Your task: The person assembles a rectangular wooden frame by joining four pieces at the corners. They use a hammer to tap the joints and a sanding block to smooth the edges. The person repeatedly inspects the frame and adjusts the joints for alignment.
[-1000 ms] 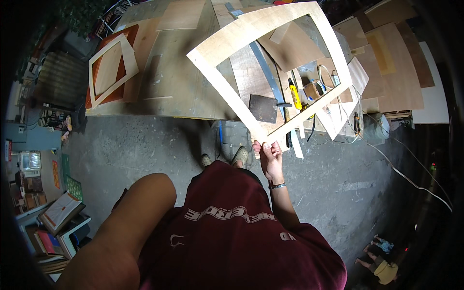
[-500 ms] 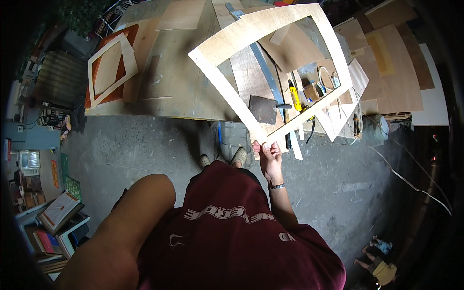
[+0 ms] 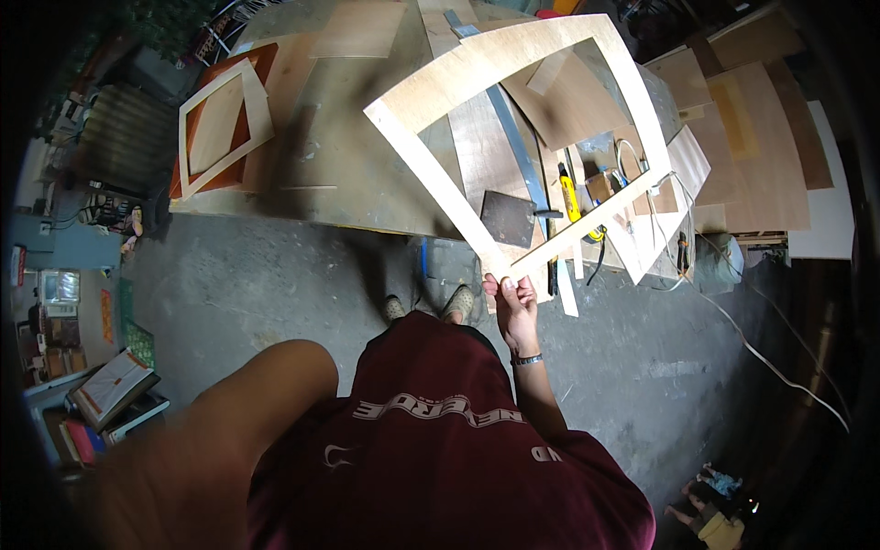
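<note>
My right hand (image 3: 518,310) is closed on the lower corner of a pale wooden frame (image 3: 449,82), thumb on its near face and fingers curled around it. The frame is tilted up over the bench's front edge, and things on the bench show through its opening. My left arm (image 3: 266,394) is bent at the elbow at the lower left, and its hand is out of view. Behind the frame lie a yellow utility knife (image 3: 568,194), a dark square plate (image 3: 507,218) and a long metal straightedge (image 3: 516,151).
The workbench (image 3: 367,165) spans the top. At its left, a smaller wooden frame (image 3: 203,170) lies on an orange-brown panel. Plywood sheets (image 3: 752,147) lie to the right. A white cable (image 3: 770,357) crosses the floor. Books (image 3: 115,385) are at the left; other people (image 3: 720,513) are at the lower right.
The view has shifted slightly, so the bench and the frame appear a little lower and to the right. My right hand keeps its hold on the frame. My left elbow has shifted slightly.
</note>
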{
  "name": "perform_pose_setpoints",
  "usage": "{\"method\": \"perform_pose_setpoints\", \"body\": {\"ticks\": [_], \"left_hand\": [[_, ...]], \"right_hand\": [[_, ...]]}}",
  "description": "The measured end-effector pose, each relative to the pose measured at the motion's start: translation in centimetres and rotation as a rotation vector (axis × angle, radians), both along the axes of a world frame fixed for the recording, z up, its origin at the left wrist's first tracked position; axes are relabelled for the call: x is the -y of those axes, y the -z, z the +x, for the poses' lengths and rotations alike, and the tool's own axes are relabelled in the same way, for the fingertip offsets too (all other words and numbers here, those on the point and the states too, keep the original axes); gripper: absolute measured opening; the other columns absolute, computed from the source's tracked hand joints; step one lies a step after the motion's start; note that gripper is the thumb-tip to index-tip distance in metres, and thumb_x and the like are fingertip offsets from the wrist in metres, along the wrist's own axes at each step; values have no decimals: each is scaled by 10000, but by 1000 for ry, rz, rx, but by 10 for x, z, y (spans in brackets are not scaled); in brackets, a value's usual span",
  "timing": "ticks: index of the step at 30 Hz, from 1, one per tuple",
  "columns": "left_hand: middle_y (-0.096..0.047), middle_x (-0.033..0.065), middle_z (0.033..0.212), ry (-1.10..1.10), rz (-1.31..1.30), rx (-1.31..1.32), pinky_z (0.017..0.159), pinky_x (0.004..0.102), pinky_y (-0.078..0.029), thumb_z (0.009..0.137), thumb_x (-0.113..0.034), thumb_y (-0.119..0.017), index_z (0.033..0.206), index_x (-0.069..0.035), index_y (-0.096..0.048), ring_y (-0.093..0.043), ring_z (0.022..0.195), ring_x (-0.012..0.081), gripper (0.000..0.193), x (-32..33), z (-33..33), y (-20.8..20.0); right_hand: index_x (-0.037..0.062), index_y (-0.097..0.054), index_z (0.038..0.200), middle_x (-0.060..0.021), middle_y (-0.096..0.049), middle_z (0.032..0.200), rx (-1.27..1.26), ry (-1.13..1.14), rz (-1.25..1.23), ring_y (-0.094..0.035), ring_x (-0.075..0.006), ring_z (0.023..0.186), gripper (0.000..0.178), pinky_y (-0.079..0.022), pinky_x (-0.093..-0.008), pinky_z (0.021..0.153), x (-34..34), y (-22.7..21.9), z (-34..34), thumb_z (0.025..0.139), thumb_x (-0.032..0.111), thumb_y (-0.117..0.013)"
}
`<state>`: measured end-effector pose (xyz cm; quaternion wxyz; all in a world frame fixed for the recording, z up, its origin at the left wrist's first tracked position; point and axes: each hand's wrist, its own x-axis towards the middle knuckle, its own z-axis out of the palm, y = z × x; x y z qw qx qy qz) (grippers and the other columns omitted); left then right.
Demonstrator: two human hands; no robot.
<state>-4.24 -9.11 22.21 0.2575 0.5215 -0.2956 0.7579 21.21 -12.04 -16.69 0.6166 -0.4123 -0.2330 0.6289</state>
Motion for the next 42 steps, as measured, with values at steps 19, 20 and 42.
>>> {"method": "perform_pose_setpoints", "body": {"ticks": [19,20,42], "left_hand": [[-617,113,1240,40,-1661,-819,808,274,-519,1002,-146,-636,1373,-53,-396,-650,1001,126,452,-41,63,380],[-628,110,1218,83,-1717,-831,799,272,-517,1017,-140,-608,1349,-63,-426,-660,1006,141,386,-42,68,385],[-595,203,1272,-1656,-1385,-1435,1027,471,-445,826,-157,-752,1260,-22,-575,-546,1196,395,488,-220,-304,414]], "right_hand": [[-12,-565,1249,-158,-717,1070,9,-211,-36,-697,-180,889,289,-544,-325,858,-38,15,4,1018,159,-600],[-11,-567,1248,-157,-717,1069,21,-232,-38,-697,-181,890,293,-543,-323,858,-41,15,3,1018,168,-601],[22,-598,1186,-76,-720,1054,32,-469,-230,-707,-182,954,206,-560,-344,870,-136,132,-110,1030,154,-572]]}}
